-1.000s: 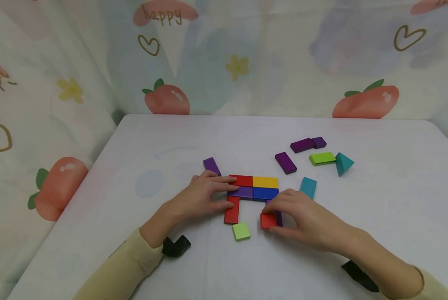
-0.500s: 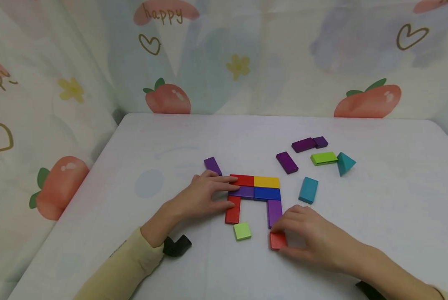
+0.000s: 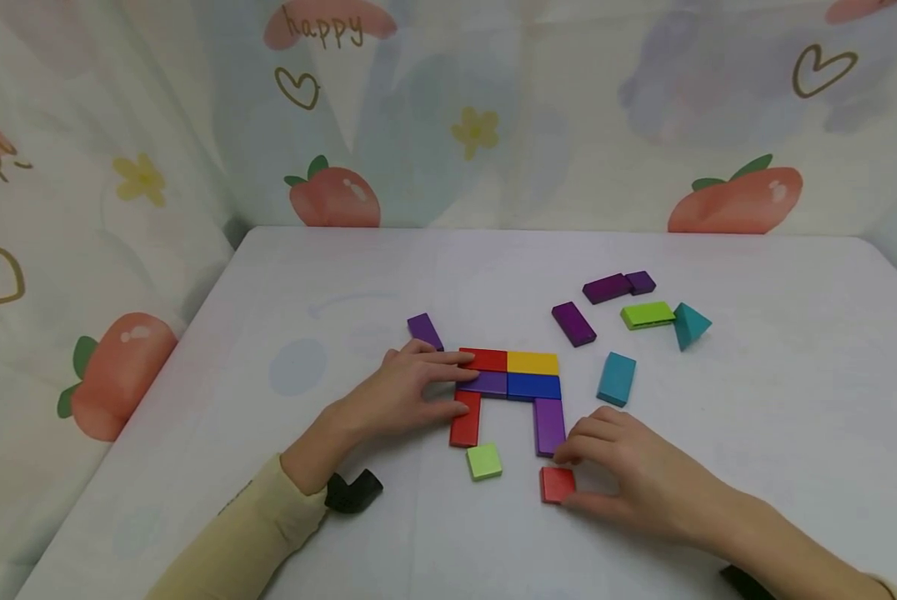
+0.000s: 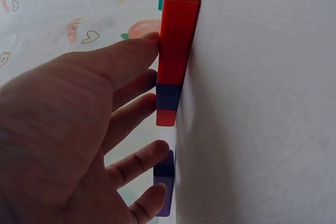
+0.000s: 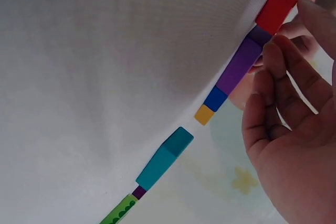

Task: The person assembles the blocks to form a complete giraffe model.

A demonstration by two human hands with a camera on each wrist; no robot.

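Observation:
In the head view, blocks lie joined flat: a long red block (image 3: 486,360) beside a yellow block (image 3: 533,363), below them a violet block (image 3: 488,383) and a blue block (image 3: 534,387). A red leg block (image 3: 465,425) and a purple leg block (image 3: 549,427) extend toward the person. My left hand (image 3: 392,396) rests with extended fingers on the left-side blocks, thumb on the red leg. Below the purple leg lies a small red square block (image 3: 556,485). My right hand (image 3: 632,467) is beside it, thumb at its edge, index fingertip lifted off, near the purple leg's corner.
A light green square block (image 3: 483,462) lies below the red leg. A purple block (image 3: 425,331) lies behind the left hand. Toward the back right are a teal block (image 3: 617,379), a teal triangular block (image 3: 692,326), a green block (image 3: 647,316) and several dark purple blocks (image 3: 573,324).
The right hand has drawn the small red square from beside the purple leg toward the person, then loosened its index finger from it. The left hand has stayed in place.

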